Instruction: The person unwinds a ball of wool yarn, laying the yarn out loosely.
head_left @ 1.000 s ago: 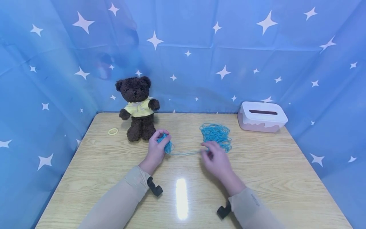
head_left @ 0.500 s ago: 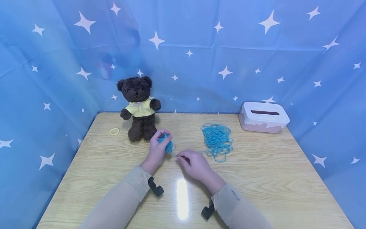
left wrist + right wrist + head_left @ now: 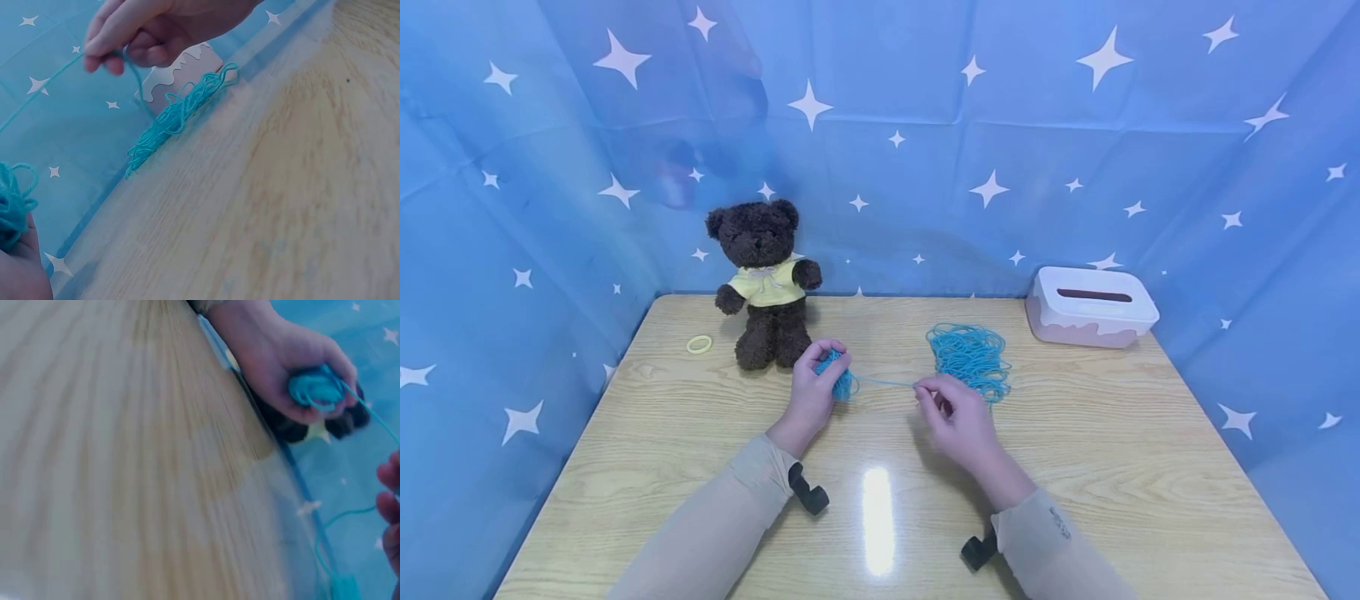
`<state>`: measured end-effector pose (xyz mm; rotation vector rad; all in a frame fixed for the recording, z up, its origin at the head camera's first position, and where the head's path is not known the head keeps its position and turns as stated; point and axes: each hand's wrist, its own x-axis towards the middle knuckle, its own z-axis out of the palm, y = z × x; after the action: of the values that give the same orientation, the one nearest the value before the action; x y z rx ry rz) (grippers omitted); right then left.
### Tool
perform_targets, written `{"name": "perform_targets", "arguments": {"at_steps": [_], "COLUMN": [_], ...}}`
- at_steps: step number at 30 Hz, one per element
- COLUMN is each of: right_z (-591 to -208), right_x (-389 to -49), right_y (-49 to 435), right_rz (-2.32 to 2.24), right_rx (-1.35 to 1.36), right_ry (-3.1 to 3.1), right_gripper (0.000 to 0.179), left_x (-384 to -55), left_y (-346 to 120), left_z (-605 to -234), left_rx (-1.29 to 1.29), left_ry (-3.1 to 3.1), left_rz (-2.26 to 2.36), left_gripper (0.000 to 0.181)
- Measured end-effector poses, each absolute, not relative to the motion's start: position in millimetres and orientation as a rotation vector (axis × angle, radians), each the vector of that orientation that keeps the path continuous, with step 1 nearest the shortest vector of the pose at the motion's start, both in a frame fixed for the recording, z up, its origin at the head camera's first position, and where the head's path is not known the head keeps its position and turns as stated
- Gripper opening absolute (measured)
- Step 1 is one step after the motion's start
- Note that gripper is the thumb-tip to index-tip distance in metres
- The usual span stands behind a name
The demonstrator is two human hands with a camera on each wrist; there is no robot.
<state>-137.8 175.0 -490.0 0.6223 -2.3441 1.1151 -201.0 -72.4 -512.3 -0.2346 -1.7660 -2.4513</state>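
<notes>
so, strand (image 3: pixel 883 382) runs sideways, left hand (image 3: pixel 812 390) to right hand (image 3: pixel 962 421).
i see right grip pinching it, nearer the loose pile (image 3: pixel 967 354) behind; left grip curled round wound bundle (image 3: pixel 842 384).

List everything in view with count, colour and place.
teddy bear: one, dark brown and yellow, back left
ring: one, pale yellow, left of bear
tissue box: one, white and pink, back right
yarn pile: one, blue, right of centre
yarn bundle: one, blue, left of pile
yarn strand: one, blue, right of bundle
table: one, light wood, beneath
curtain: count unclear, blue with white stars, behind
sleeves: two, beige, front
wrist cameras: two, black, beside sleeves
left hand: one, holding bundle
right hand: one, pinching strand
</notes>
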Motion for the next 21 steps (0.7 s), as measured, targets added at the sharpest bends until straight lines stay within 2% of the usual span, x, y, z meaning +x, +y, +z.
{"name": "perform_targets", "arguments": {"at_steps": [13, 21], "right_z": [-494, -495], "right_x": [-140, -137], "right_y": [239, 269], "right_rz": [1.144, 1.057], "right_rx": [0.201, -0.055], "right_ry": [-2.356, -2.462], "right_gripper": [0.008, 0.015], "left_x": [-200, -200], "left_y": [-73, -72], "left_z": [-508, -508], "left_rx": [-0.227, -0.203], "left_ry": [-1.702, -1.727], "left_rz": [-2.506, -2.501], "left_gripper": [0.007, 0.005]}}
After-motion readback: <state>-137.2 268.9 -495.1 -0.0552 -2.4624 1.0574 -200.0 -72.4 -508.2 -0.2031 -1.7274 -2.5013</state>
